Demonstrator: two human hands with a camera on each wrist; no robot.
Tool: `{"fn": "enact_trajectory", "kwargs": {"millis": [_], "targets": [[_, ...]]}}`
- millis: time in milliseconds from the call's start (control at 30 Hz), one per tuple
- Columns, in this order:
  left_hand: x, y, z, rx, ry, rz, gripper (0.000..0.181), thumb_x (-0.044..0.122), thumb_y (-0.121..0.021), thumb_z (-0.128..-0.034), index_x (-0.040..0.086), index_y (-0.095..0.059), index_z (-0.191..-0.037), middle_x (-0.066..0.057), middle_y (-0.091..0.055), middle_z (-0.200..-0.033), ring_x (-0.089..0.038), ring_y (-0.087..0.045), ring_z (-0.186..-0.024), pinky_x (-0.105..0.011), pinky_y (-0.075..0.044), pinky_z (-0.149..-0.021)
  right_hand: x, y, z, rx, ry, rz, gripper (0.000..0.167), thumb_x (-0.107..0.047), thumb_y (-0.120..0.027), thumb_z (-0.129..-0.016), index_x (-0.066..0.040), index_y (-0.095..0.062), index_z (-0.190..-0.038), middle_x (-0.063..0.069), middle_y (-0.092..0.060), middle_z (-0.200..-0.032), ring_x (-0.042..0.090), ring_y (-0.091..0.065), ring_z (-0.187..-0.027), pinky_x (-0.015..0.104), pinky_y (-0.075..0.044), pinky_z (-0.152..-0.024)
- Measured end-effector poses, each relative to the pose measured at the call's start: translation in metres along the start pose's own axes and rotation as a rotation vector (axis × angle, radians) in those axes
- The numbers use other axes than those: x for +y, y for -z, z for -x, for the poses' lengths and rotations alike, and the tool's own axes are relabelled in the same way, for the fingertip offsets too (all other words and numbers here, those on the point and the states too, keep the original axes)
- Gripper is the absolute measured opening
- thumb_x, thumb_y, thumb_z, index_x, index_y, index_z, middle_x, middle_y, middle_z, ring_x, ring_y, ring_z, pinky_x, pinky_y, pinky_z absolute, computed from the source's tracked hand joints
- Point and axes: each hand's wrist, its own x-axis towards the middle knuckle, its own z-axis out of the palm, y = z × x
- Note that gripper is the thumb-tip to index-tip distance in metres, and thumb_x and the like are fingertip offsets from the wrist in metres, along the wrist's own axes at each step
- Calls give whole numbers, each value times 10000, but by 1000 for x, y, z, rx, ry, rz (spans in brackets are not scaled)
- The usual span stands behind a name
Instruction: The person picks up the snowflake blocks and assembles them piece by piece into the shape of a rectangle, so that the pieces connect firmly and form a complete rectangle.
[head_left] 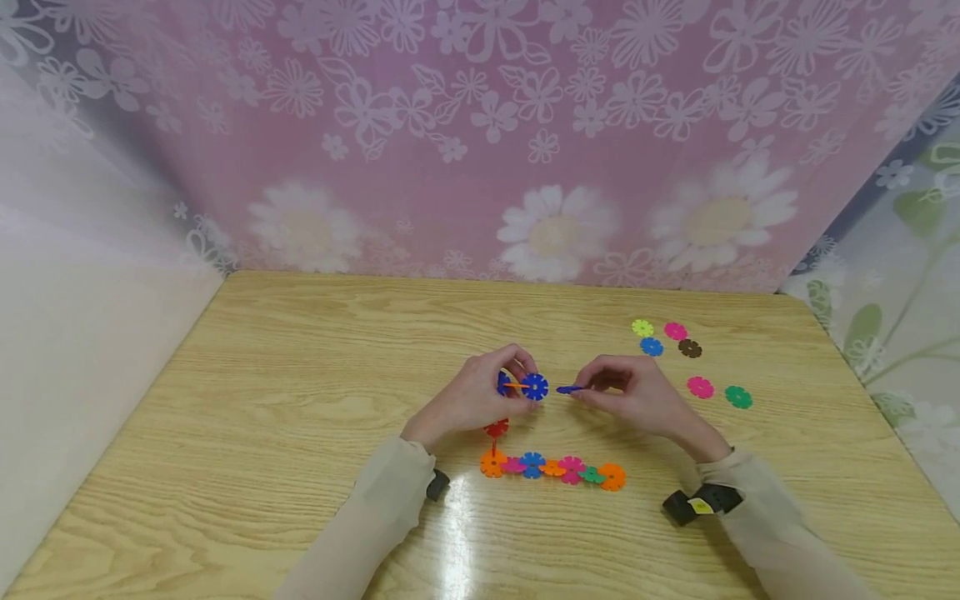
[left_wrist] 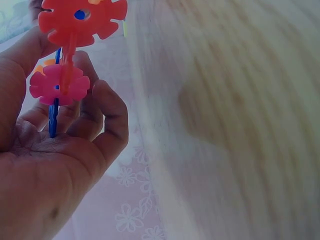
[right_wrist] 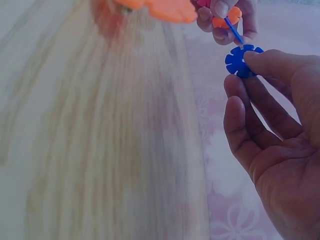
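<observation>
My left hand (head_left: 474, 392) holds the end of a chain of slotted, flower-shaped plastic discs. At that end a blue disc (head_left: 535, 387) faces up beside an orange disc (head_left: 515, 385) seen edge-on. Below the hand a red disc (head_left: 497, 427) leads to a row of joined discs (head_left: 571, 470) in orange, pink, blue and green. A pink disc (left_wrist: 60, 85) and a larger red disc (left_wrist: 82, 22) show by the palm in the left wrist view. Between thumb and fingers, my right hand (head_left: 637, 392) pinches a single blue disc (right_wrist: 236, 61), close to the chain's blue end disc.
Loose discs lie on the wooden table (head_left: 300, 375) at the right: yellow (head_left: 642, 328), pink (head_left: 676, 332), blue (head_left: 652, 347), brown (head_left: 690, 348), another pink (head_left: 701, 387) and green (head_left: 738, 397). A flowered pink curtain (head_left: 420, 167) hangs behind the table.
</observation>
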Motion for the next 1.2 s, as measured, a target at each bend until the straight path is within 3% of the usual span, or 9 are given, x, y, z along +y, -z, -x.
{"fn": "enact_trajectory", "kwargs": {"millis": [833, 1200], "targets": [[1, 1, -1, -28, -16, -13, 326, 166, -791, -891, 175, -585, -1144, -26, -661, -1044, -135, -605, -930, -242, -503, -777, -12, -12, -12, -18, 59, -27, 107, -12, -762, -895, -104, -756, -949, 58, -765, -938, 84, -718, -859, 240, -601, -787], [1, 0, -2, -47, -31, -21, 329, 157, -780, -901, 150, -576, -1159, -30, -654, -1065, -149, -596, -998, -267, -478, -836, -11, -15, -12, -2, 90, -41, 118, 42, -749, -885, -63, -765, -937, 86, -765, -920, 42, -710, -854, 243, -607, -773]]}}
